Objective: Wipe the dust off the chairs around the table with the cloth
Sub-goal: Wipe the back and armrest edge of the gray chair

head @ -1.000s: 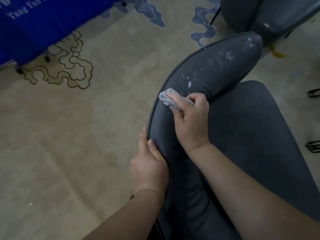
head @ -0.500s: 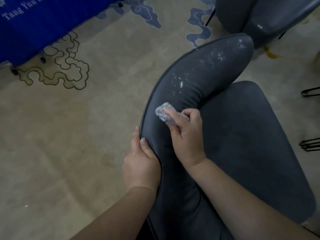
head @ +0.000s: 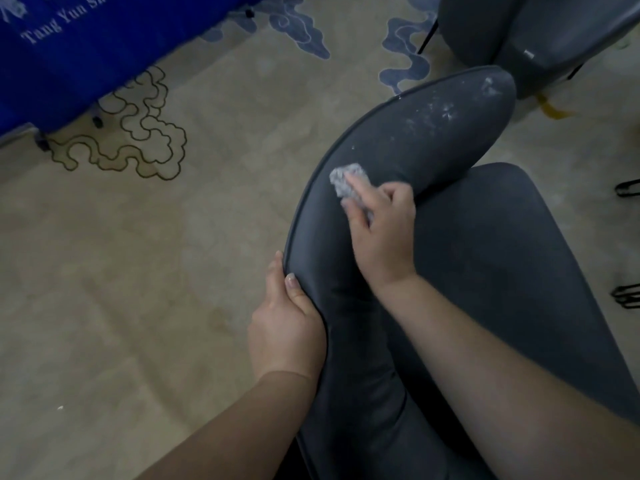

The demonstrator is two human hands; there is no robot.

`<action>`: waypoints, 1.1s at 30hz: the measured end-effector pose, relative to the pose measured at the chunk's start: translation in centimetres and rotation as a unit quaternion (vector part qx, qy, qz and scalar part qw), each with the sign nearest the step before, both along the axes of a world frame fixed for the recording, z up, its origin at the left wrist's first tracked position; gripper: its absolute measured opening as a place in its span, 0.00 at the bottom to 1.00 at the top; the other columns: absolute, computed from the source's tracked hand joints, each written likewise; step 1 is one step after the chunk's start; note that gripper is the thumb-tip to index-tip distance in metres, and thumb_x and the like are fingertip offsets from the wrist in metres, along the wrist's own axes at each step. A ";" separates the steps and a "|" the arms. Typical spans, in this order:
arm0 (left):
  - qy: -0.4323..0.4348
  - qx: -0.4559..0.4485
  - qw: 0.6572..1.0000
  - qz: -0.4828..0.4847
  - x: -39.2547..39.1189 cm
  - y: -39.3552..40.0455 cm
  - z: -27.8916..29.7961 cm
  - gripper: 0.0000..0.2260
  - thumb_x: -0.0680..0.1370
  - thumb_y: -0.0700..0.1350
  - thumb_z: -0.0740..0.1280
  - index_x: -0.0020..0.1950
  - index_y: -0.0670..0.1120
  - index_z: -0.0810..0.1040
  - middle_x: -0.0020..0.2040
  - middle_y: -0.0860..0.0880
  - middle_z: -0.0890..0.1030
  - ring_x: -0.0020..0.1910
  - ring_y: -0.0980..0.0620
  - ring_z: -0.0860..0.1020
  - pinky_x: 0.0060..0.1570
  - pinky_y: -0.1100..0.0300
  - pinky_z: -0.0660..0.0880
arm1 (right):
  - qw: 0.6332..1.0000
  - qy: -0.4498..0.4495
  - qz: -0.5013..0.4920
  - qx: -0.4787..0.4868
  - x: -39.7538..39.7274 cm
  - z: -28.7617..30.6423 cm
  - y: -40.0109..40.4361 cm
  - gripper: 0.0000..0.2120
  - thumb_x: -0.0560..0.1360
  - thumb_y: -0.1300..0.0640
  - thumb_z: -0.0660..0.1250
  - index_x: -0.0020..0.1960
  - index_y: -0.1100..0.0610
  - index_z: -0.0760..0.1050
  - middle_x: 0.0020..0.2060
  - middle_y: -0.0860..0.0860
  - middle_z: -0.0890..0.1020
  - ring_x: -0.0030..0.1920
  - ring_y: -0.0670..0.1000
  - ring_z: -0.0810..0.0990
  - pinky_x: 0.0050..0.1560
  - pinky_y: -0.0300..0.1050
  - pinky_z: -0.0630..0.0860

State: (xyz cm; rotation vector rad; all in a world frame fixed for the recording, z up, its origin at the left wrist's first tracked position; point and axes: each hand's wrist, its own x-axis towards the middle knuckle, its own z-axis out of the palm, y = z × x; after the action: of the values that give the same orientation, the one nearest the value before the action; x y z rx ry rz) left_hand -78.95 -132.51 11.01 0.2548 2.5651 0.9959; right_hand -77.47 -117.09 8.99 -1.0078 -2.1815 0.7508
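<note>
1. Beige carpet (head: pixel 138 271) with blue and outlined cloud patterns covers the floor; a blue drape (head: pixel 86 57) hangs at upper left, and a second grey chair (head: pixel 540 36) stands at upper right.
2. Chair (head: pixel 502 271) under work is dark grey; its curved backrest (head: pixel 408 140) runs from lower centre up and to the right.
3. Right hand (head: pixel 381 230) presses a small grey cloth (head: pixel 346 180) onto the backrest; the fingers (head: pixel 360 188) lie over the cloth and curl to hold it.
4. Left hand (head: pixel 287 323) grips the backrest edge lower down, thumb on the padded face, fingers wrapped behind.
5. Key relation: white dust (head: pixel 446 110) lies up and to the right of the cloth, along the backrest's long axis, toward its far tip. The right hand is the nearer one. Judgement: the next stroke should travel that way; the stretch below the cloth looks clean.
6. Writing: white letters on the drape read "Tang Yun", followed by a cut-off word beginning "She". No other labels are legible.
</note>
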 end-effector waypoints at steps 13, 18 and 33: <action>0.006 -0.007 1.000 0.001 0.0 0.0 0.2 0.20 0.81 0.53 0.52 0.73 0.57 0.66 0.47 0.38 0.82 0.45 0.36 0.78 0.41 0.52 0.70 | 0.999 -0.039 0.032 0.012 -0.9 0.8 0.9 0.16 0.75 0.52 0.67 0.63 0.50 0.78 0.47 0.57 0.70 0.46 0.58 0.72 0.54 0.49 0.72; 0.009 -0.006 1.000 0.004 0.0 0.1 0.2 0.19 0.81 0.52 0.53 0.72 0.57 0.66 0.45 0.37 0.81 0.44 0.36 0.78 0.42 0.50 0.72 | 0.996 -0.058 0.057 0.040 0.1 0.5 1.5 0.18 0.73 0.55 0.70 0.63 0.50 0.78 0.46 0.59 0.71 0.46 0.61 0.72 0.53 0.53 0.72; 0.009 0.007 1.000 0.009 -0.1 0.1 -0.3 0.19 0.81 0.52 0.53 0.72 0.58 0.67 0.48 0.38 0.82 0.45 0.36 0.79 0.42 0.52 0.71 | 0.998 -0.034 0.051 0.011 1.2 0.6 -1.9 0.17 0.73 0.58 0.70 0.62 0.52 0.79 0.46 0.59 0.71 0.46 0.61 0.73 0.54 0.47 0.71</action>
State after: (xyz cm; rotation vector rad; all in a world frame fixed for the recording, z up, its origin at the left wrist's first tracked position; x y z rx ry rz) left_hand -79.02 -132.44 10.71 0.2450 2.5813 1.0232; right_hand -76.25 -118.95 9.58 -0.9291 -2.3083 0.7484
